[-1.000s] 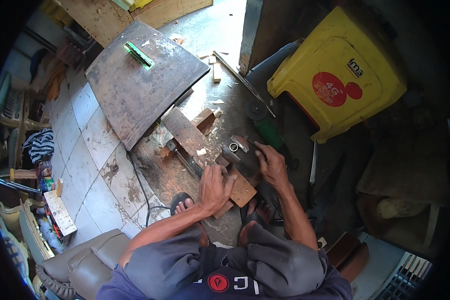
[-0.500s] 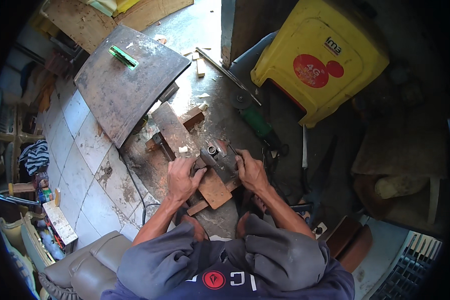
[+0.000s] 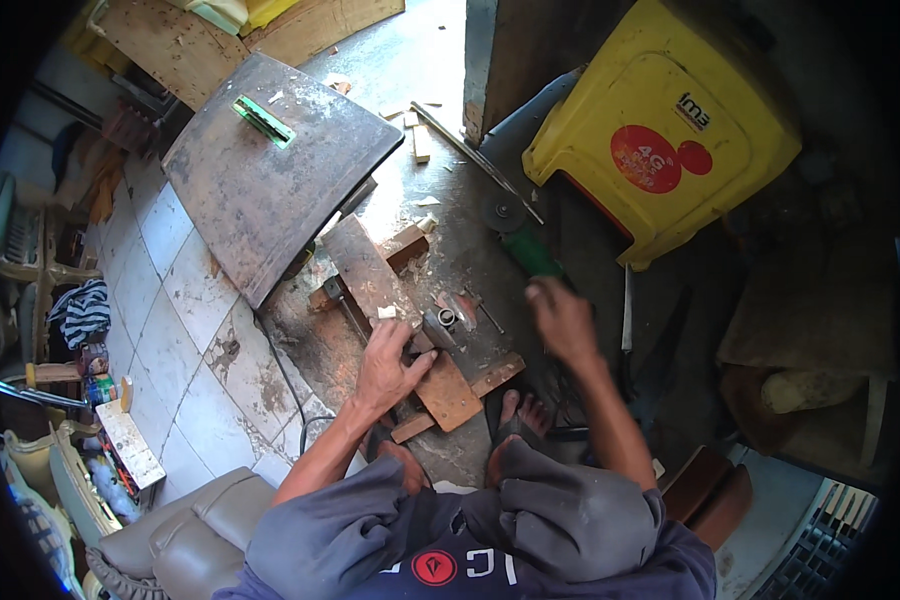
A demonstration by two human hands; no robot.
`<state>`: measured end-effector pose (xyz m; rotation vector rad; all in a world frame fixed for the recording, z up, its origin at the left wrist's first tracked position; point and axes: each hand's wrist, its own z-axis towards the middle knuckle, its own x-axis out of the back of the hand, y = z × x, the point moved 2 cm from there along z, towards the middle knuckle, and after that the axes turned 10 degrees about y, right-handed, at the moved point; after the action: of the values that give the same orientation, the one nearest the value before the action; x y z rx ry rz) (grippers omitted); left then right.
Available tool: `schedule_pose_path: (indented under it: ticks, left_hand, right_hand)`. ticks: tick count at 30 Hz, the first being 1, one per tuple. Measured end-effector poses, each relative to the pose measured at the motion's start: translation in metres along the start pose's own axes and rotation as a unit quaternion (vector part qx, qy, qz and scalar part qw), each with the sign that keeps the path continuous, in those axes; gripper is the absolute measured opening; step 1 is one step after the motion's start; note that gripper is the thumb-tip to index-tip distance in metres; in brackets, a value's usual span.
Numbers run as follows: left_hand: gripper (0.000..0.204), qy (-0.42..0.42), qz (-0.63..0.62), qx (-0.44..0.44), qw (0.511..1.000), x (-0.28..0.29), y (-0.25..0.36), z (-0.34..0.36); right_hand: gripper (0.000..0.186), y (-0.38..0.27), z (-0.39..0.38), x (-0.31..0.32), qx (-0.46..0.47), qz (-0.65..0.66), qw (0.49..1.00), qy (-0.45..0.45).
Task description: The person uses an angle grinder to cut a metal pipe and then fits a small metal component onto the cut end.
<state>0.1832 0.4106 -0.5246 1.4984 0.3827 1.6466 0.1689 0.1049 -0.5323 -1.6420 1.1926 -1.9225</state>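
My left hand is curled over a wooden block on the low wooden rig, beside a metal vise-like clamp. A small metal ring sits in the clamp, with a thin handle bar at its right. My right hand is off the clamp, over the lower end of a green angle grinder lying on the floor. Its fingers are blurred, and I cannot tell whether they touch the grinder.
A tilted rusty board stands at upper left. A yellow plastic stool is at upper right, near long metal rods. A cable crosses the tiles. A grey cushioned seat and clutter are to the left.
My right hand has left the clamp's handle bar and moved right toward the grinder. My left hand stays at the wooden block. The view has shifted slightly.
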Motion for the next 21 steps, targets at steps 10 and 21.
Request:
schedule_pose_path:
  ticks: [10, 21]
  left_hand:
    - [0.036, -0.043, -0.044, 0.003, 0.998, -0.003, 0.0, 0.01]
    - [0.042, -0.032, -0.048, -0.007, 0.998, -0.001, -0.014, 0.003]
  right_hand:
    - [0.041, 0.12, 0.181, -0.025, 0.134, -0.23, 0.963, -0.049]
    - [0.025, 0.098, 0.178, 0.017, -0.163, 0.173, 0.966, -0.101]
